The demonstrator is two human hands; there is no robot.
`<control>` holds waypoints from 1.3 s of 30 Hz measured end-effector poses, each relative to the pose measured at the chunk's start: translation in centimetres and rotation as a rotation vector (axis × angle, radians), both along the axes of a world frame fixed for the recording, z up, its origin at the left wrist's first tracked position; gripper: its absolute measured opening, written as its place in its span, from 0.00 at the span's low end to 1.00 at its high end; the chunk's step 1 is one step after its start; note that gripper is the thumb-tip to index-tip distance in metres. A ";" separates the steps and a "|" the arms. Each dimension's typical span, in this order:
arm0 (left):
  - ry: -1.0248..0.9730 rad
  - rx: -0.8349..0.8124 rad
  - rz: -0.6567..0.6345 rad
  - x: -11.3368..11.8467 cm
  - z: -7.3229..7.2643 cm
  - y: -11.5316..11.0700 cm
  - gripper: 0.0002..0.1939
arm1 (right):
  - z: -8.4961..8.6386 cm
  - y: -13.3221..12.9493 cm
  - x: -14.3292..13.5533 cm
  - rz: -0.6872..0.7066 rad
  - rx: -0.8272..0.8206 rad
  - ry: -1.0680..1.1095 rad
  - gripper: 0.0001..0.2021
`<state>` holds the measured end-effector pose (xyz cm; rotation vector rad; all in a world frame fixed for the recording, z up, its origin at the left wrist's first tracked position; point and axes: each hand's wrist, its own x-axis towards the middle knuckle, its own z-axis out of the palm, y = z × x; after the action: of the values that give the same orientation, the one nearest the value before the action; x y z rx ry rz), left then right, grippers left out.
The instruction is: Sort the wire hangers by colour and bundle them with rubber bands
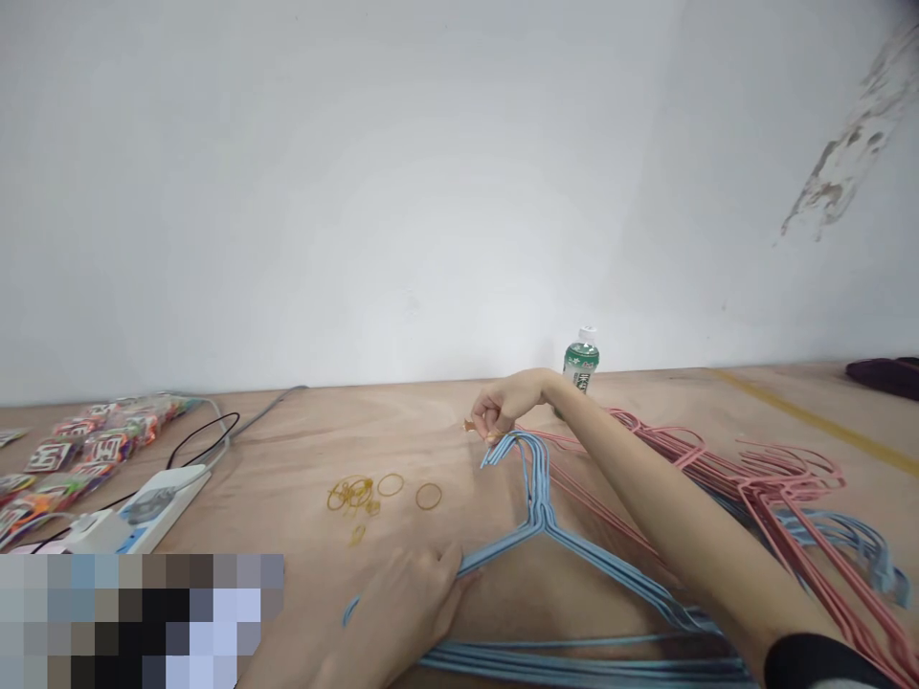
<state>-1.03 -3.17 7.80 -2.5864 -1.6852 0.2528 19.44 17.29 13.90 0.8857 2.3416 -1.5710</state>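
Note:
A bundle of blue clothes hangers [540, 522] lies with its hooks [511, 445] pointing away from me and curving left. My left hand [402, 598] is closed around the bundle's left shoulder. Above the hook tips, my right hand [506, 404] pinches a thin yellowish rubber band, mostly hidden by the fingers and touching the hooks. To the left lie several loose rubber bands [351, 493], with one single rubber band [429, 496] apart from the cluster. Pink hangers [761, 478] spread under and beyond my right forearm.
A drink bottle [581, 362] with a green label stands near the wall. More blue hangers [847, 536] lie at the right. At the left are a white power strip [165, 507], cables and colourful plastic packets [107, 440]. A dark cloth item [886, 376] lies far right.

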 end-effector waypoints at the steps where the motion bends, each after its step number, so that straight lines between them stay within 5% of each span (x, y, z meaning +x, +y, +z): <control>1: -0.002 -0.009 -0.002 0.1 0.0 0.0 0.21 | 0.4 -0.3 -0.3 0.007 0.026 -0.016 0.16; 10: -0.039 0.014 -0.044 -0.2 -0.1 0.1 0.17 | 2.6 -3.5 -2.0 0.004 0.222 -0.129 0.09; 18: -0.022 0.050 -0.040 -0.2 0.3 -0.1 0.15 | 1.4 -4.2 -1.8 -0.022 0.222 -0.080 0.06; 33: -0.148 0.023 -0.106 -1.2 -3.8 1.7 0.12 | -2.2 -3.4 -0.6 -0.075 0.051 0.115 0.07; 39: -0.148 0.012 -0.090 -0.9 -3.0 1.4 0.11 | -3.0 -3.6 -0.6 -0.097 0.021 0.148 0.06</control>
<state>-1.95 -1.73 4.80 -2.7248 -1.6007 0.0494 18.81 13.71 10.88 0.9301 2.4531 -1.7076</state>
